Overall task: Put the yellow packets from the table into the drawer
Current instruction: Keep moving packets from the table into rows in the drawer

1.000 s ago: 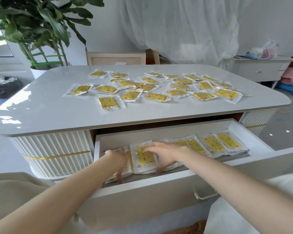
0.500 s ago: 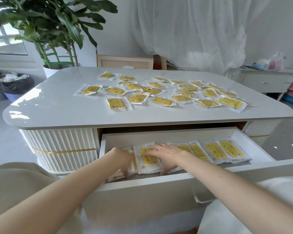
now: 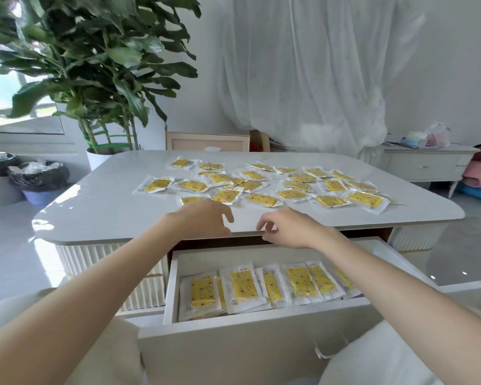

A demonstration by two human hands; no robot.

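Yellow: none in hand. I log left hand (image 3: pixel 203 218) and right hand (image 3: pixel 289 229) apart, empty, fingers loose, above the near edge of the glossy table (image 3: pixel 109 215). Step, I judge: fetching more packets (image 3: pixel 263 200), flat crinkly plastic, scattered beyond; next calls for a pinch. Drawer (image 3: pixel 169 284) open below, one overlapping row filed.

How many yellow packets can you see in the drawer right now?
6 in the drawer, overlapping left to right: first, second, third, fourth, fifth, sixth, partly behind the right arm. Others may lie hidden underneath.
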